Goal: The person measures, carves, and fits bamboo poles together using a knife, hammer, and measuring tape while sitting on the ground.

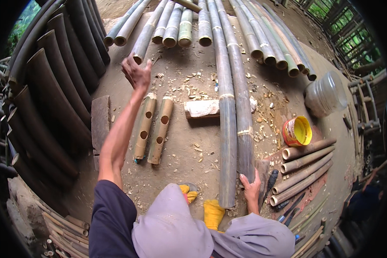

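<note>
Left hand (136,76): I see it in the upper left of the frame, at the open end of a bamboo pole (149,32); thumb raised, other fingers curled, though I cannot tell whether they grip.
Right hand (251,189): I have it right of centre, low in the frame, fingers closed around the near end of a long dark pole (240,94), thumb on top.
Long poles: the held one runs from the top edge to that hand; a neighbouring pole (228,150) lies just left of it, its near end by a yellow-covered foot (213,213).
Block: a white-topped block (202,109) sits mid-frame, partly hidden by the poles.
Holed pieces: two bamboo pieces (162,130), left of centre, side by side, each with two round holes.
Right side: I make out a red-and-yellow bucket (290,134), four short tubes (308,158) below it, a clear plastic container (327,94) above.
Left side: dark bamboo lengths (58,81) lean in rows.
</note>
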Tool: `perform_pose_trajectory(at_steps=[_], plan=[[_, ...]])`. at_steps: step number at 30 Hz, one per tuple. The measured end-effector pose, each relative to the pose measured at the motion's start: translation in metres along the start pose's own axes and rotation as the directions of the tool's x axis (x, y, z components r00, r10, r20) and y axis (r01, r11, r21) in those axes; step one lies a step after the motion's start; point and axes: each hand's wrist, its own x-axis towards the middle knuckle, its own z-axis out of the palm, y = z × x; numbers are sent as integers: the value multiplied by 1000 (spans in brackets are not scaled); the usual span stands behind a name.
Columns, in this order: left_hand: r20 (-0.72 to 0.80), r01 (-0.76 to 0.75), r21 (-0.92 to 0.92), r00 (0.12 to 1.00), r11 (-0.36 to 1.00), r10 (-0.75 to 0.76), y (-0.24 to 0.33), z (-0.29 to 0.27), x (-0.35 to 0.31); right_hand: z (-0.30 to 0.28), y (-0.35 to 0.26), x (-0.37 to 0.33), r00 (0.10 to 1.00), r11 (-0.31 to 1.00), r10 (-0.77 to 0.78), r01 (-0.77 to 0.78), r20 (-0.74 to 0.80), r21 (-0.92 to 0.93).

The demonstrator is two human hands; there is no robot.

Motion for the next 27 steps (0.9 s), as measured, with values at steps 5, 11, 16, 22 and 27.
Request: perform_pose_trajectory(at_steps=[5, 11, 16, 22, 27], plan=[[431, 281, 29, 862, 959, -265, -53, 14, 68, 4, -15, -1, 999, 999, -5, 3, 44, 32], [684, 660, -130, 600, 740, -416, -52, 34, 68, 1, -19, -3, 1000, 1000, -1, 1, 11, 7], [782, 898, -431, 422, 93, -458, -71, 40, 50, 4, -29, -2, 999, 1000, -15, 15, 48, -2], [807, 868, -472, 357, -151, -470, -49, 41, 39, 3, -25, -3, 999, 999, -14, 13, 41, 35], [720, 884, -410, 464, 223, -516, -42, 39, 48, 3, -21, -4, 1000, 1000, -21, 21, 19, -1]])
